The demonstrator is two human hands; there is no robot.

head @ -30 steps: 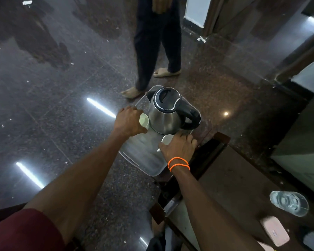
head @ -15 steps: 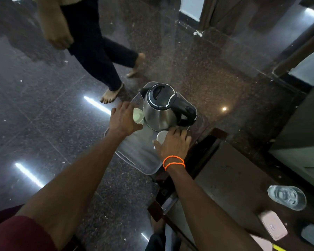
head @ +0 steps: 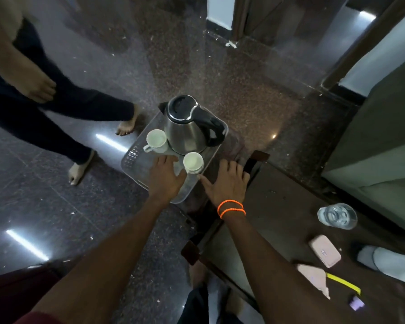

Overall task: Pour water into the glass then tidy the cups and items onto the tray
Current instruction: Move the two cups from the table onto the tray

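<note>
A steel kettle (head: 187,129) with a black lid and handle stands on a grey tray (head: 136,160) at the far corner of the wooden table. Two white cups sit on the tray: one (head: 156,140) left of the kettle, one (head: 193,162) in front of it. My left hand (head: 165,176) hovers open over the tray just below the cups, holding nothing. My right hand (head: 227,181), with orange bands at the wrist, is spread open to the right of the near cup, empty. A glass of water (head: 337,216) stands on the table at the right.
Another person's legs and bare feet (head: 80,169) are on the dark floor left of the tray. On the table (head: 274,206) lie a pink case (head: 324,253), a yellow strip (head: 344,281) and a white object (head: 388,263). A green cabinet (head: 384,136) stands at right.
Both hands have let go of the two cups and pulled back toward me, fingers spread. The other person has walked from behind the tray to the left.
</note>
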